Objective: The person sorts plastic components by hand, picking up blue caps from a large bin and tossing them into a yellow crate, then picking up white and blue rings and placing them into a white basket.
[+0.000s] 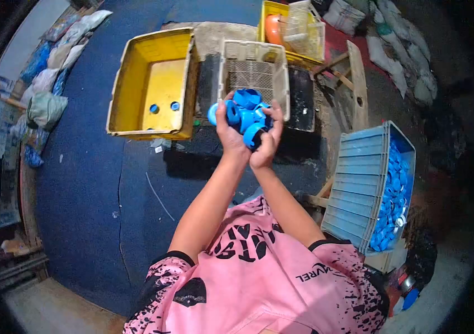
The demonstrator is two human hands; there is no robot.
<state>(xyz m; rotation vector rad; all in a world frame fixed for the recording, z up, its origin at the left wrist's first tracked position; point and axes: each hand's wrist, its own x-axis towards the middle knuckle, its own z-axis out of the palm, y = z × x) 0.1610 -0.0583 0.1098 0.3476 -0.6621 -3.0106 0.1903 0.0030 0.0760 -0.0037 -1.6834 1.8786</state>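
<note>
My left hand [229,135] and my right hand [267,146] are cupped together around a heap of several blue plastic caps [246,99]. The wrists nearly touch, and the fingers curl up along both sides of the heap. One cap at the bottom tilts toward me, showing its dark hollow inside. Both hands are over the near end of a white plastic crate [285,83], whose mesh floor shows beyond them. To the left is a yellow crate [149,133] with a few blue caps [175,106] on its floor.
At the right, a tilted light-blue crate [354,183] holds many blue caps [390,200]. A wooden stand [358,83] rises behind it. Farther back is another yellow crate [319,58] with an orange object [273,29]. Filled sacks [47,108] line the left wall.
</note>
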